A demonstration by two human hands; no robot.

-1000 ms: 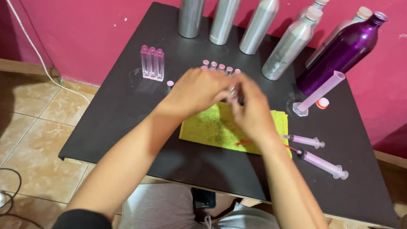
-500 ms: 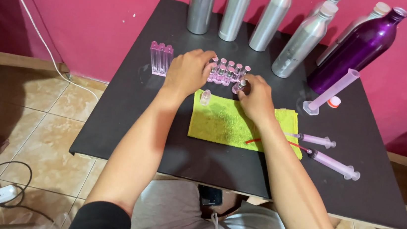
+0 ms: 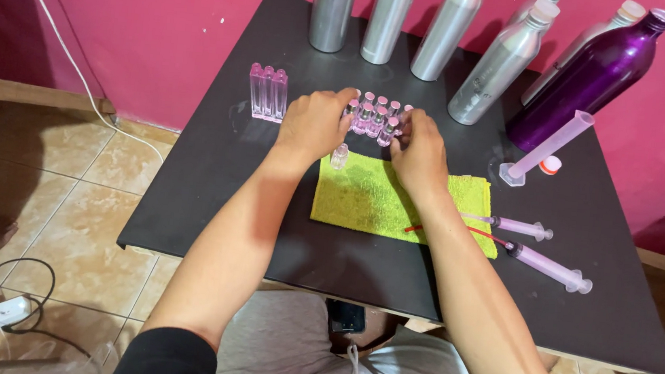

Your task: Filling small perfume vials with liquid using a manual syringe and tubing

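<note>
A cluster of small pink vials (image 3: 376, 118) is seen at centre-top of the frame on the black table (image 3: 212, 175), flanked by both hands. Left hand (image 3: 316, 122) is curled at the cluster's left edge, fingers touching it; a firm hold can't be told. Right hand (image 3: 420, 147) is cupped at its right edge, grip also unclear. One clear vial (image 3: 339, 156) stands upright betw. the hands, at the yellow cloth's (image 3: 380, 200) upper-left corner.
</note>
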